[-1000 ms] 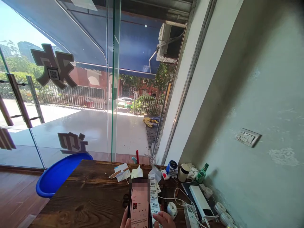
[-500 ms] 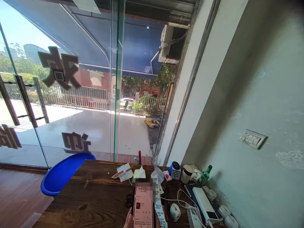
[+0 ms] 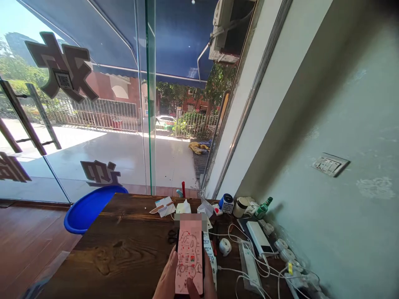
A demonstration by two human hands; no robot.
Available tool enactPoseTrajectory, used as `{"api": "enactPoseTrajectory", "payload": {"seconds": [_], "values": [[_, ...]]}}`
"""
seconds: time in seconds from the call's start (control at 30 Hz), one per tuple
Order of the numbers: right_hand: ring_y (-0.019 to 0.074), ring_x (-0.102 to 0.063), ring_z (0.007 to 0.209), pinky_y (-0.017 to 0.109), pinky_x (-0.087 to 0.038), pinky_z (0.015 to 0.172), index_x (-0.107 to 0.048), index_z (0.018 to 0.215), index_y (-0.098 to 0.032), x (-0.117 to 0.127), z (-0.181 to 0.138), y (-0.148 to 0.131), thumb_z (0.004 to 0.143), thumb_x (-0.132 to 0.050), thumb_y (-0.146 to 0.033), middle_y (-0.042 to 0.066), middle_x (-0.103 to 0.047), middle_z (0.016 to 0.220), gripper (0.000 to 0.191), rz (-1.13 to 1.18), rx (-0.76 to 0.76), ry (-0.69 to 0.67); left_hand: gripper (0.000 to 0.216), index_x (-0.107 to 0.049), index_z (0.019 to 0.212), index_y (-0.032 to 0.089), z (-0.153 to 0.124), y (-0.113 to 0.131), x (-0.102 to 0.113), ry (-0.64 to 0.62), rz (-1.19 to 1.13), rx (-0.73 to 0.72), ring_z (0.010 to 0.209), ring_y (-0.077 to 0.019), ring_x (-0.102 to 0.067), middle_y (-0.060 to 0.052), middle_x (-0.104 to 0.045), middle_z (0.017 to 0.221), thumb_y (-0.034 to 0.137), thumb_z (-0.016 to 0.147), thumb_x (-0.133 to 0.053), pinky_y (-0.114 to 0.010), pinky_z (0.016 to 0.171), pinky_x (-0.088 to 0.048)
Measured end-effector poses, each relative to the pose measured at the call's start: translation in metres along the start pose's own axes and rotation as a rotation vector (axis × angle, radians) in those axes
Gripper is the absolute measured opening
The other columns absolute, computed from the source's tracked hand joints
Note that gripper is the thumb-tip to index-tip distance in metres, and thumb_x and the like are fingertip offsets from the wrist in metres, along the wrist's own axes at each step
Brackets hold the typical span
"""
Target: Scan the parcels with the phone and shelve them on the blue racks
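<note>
A smartphone [image 3: 187, 253] with a pink patterned screen is held upright low in the view, over the dark wooden table [image 3: 102, 249]. My left hand [image 3: 166, 274] is closed around its left edge. My right hand [image 3: 210, 270] grips the right edge. A thumb lies over the lower part of the screen, and it appears to be the right one. Beside the phone, a strip of numbered tickets [image 3: 209, 249] runs down the table on the right. Black-handled scissors [image 3: 172, 236] lie at its left, partly hidden by the phone.
A knife [image 3: 162, 207] rests on papers at the back. To the right are a white roll [image 3: 225, 246], a power strip [image 3: 250, 265], tangled cables, a white power bank [image 3: 260, 237], a jar [image 3: 240, 207] and a green bottle [image 3: 263, 207]. A blue chair [image 3: 90, 209] stands beyond the left edge.
The view has tilted down, showing more of the table and both hands. The phone screen has switched from a lighter page with notifications to a pink patterned one, with a thumb over it.
</note>
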State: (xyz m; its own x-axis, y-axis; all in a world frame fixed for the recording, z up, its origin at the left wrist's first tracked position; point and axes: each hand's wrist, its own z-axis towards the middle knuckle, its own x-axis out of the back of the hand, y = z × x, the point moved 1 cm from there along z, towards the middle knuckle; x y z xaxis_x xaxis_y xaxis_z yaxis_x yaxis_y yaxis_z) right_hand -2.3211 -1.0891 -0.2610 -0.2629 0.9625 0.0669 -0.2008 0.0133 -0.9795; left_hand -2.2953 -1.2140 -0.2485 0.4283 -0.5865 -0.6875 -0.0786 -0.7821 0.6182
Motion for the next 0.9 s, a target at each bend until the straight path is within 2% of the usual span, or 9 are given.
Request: {"api": "enactPoseTrajectory", "payload": {"seconds": [0.07,0.17,0.27,0.37,0.5,0.57,0.67,0.77,0.9], "values": [[0.03,-0.041,0.134,0.044,-0.04,0.108,-0.02,0.149,-0.021,-0.004,-0.009,-0.007,0.083,-0.054,-0.065,0.011,-0.043,0.148,0.086,0.114,-0.069,-0.008,0.055,-0.059,0.126,0.018,-0.01,0.001,-0.005,0.052,-0.014,0.046,0.138,-0.0301,-0.035,-0.008,-0.053,0.14,0.049,0.081,-0.064,-0.041,0.113,-0.034],[0.0294,-0.046,0.13,0.043,-0.047,0.102,-0.019,0.148,-0.022,-0.007,-0.018,-0.02,0.08,-0.058,-0.068,0.012,-0.039,0.15,0.091,0.199,-0.222,-0.027,0.046,-0.053,0.132,0.015,-0.021,0.007,-0.016,0.157,-0.04,0.095,0.136,-0.0237,-0.04,-0.008,-0.05,0.142,0.035,0.091,-0.053,-0.036,0.112,-0.036],[0.0286,-0.046,0.13,0.04,-0.052,0.095,-0.016,0.149,-0.024,-0.005,-0.021,-0.033,0.079,-0.06,-0.068,0.012,-0.041,0.149,0.094,0.242,-0.284,-0.052,0.048,-0.047,0.137,0.015,-0.027,0.012,-0.026,0.159,-0.055,0.13,0.128,-0.0254,-0.05,-0.009,-0.055,0.139,0.032,0.093,-0.05,-0.038,0.106,-0.043],[0.0276,-0.046,0.131,0.038,-0.051,0.096,-0.014,0.149,-0.022,-0.004,-0.022,-0.041,0.079,-0.06,-0.067,0.013,-0.041,0.148,0.095,0.269,-0.278,-0.059,0.055,-0.038,0.144,0.016,-0.028,0.013,-0.028,0.127,-0.032,0.126,0.119,-0.0276,-0.058,-0.011,-0.061,0.132,0.034,0.093,-0.049,-0.039,0.098,-0.05],[0.0281,-0.052,0.125,0.04,-0.054,0.093,-0.017,0.149,-0.023,-0.003,-0.025,-0.042,0.082,-0.062,-0.061,0.013,-0.045,0.146,0.089,0.301,-0.289,-0.038,0.064,-0.03,0.147,0.014,-0.027,0.007,-0.024,0.089,-0.01,0.091,0.109,-0.027,-0.064,-0.013,-0.065,0.125,0.037,0.091,-0.051,-0.034,0.085,-0.056],[0.0268,-0.051,0.126,0.041,-0.048,0.1,-0.024,0.147,-0.026,-0.003,-0.024,-0.04,0.083,-0.063,-0.059,0.01,-0.047,0.144,0.082,0.323,-0.231,-0.011,0.071,-0.029,0.147,0.017,-0.028,0.005,-0.022,0.062,0.029,0.105,0.099,-0.0282,-0.068,-0.013,-0.067,0.121,0.044,0.088,-0.056,-0.033,0.069,-0.059],[0.0245,-0.044,0.132,0.039,-0.04,0.108,-0.039,0.139,-0.029,-0.002,-0.021,-0.033,0.082,-0.065,-0.056,0.007,-0.05,0.143,0.068,0.324,-0.184,0.067,0.082,-0.027,0.147,0.021,-0.032,0.003,-0.023,0.03,0.119,0.134,0.084,-0.0297,-0.071,-0.014,-0.069,0.115,0.054,0.08,-0.062,-0.029,0.045,-0.054],[0.0246,-0.046,0.131,0.04,-0.043,0.105,-0.045,0.134,-0.029,-0.001,-0.017,-0.025,0.083,-0.065,-0.054,0.006,-0.053,0.14,0.06,0.311,-0.168,0.104,0.086,-0.025,0.148,0.022,-0.035,0.004,-0.025,0.0,0.132,0.113,0.08,-0.0285,-0.071,-0.014,-0.07,0.113,0.056,0.078,-0.064,-0.026,0.04,-0.051],[0.0279,-0.049,0.128,0.044,-0.045,0.104,-0.048,0.132,-0.028,0.0,-0.016,-0.017,0.082,-0.065,-0.055,0.009,-0.055,0.138,0.06,0.282,-0.19,0.088,0.09,-0.023,0.149,0.023,-0.036,0.003,-0.025,-0.005,0.141,0.11,0.078,-0.0287,-0.071,-0.014,-0.069,0.114,0.056,0.077,-0.065,-0.026,0.037,-0.05]]}}
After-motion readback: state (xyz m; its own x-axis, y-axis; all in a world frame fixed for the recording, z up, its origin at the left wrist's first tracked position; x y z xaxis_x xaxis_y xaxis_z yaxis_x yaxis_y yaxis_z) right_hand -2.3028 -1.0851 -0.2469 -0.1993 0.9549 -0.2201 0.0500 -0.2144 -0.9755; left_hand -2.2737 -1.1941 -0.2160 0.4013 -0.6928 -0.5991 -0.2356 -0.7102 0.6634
